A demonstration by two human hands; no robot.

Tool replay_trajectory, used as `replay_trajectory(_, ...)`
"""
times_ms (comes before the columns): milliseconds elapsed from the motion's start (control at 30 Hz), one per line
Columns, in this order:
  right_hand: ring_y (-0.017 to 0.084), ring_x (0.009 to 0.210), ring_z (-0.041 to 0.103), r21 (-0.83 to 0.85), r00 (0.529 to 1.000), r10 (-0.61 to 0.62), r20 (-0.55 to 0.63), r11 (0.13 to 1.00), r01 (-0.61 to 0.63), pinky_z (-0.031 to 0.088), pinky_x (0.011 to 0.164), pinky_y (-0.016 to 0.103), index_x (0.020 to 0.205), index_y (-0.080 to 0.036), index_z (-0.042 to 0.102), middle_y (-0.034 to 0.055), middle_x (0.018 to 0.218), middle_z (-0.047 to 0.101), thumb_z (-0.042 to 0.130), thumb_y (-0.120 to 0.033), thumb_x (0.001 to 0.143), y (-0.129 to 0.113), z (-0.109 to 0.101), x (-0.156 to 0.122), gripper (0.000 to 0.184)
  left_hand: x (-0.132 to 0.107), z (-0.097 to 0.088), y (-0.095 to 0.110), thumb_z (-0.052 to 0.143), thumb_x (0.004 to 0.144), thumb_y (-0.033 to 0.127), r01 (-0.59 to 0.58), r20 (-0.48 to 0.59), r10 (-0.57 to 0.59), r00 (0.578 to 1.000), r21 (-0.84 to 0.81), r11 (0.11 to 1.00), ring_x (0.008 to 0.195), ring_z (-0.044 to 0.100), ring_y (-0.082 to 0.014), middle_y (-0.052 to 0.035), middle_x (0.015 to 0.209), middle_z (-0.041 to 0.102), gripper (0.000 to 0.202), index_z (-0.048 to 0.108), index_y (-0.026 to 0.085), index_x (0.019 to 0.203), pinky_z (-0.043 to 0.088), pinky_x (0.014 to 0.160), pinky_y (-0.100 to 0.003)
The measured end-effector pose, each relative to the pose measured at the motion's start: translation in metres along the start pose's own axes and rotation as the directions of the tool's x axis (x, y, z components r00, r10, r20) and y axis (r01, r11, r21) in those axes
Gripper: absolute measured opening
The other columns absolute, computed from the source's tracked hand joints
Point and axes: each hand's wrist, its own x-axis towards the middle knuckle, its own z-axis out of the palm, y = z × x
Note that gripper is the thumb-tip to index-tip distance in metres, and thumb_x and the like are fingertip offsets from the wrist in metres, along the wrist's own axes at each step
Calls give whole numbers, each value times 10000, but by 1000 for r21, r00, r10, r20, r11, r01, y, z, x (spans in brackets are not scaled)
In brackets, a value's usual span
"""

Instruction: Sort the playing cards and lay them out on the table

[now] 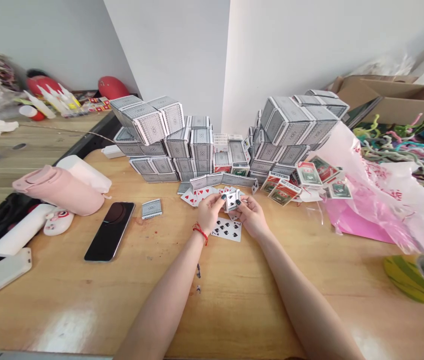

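Between both hands, just above the table, is a small playing card with a spade showing, which looks folded. My left hand pinches its left side, a red string bracelet on the wrist. At its right side, my right hand grips it with thumb and fingers. Below the hands a spade playing card lies face up. Heart cards are spread behind my left hand. A low row of folded cards stands behind them, in front of stacked blocks made from cards.
A second stack of card blocks rises at right, with card boxes before it. Left are a small card stack, a phone and a pink bottle. Pink plastic wrapping and a tape roll lie right.
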Motion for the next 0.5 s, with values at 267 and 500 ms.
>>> replay_trajectory(267,136,500,604,-281,987,-114,-117,957,77,536,501,286,747,-221,444,-45,616,612,701,-362,642,6,2,0,311,-2,0,-1,541,754,344,-161,-36,196,980,435,886,574,533,-110,-7,616,573,226,519,164,621,418,556,-223)
replay_trajectory(500,150,501,593,-425,964,-198,-176,899,107,514,460,290,795,-206,557,-3,669,634,669,-405,648,6,1,0,271,-3,0,-2,575,737,255,-265,-18,318,948,510,818,586,553,-95,-18,764,618,182,552,185,903,452,565,-214)
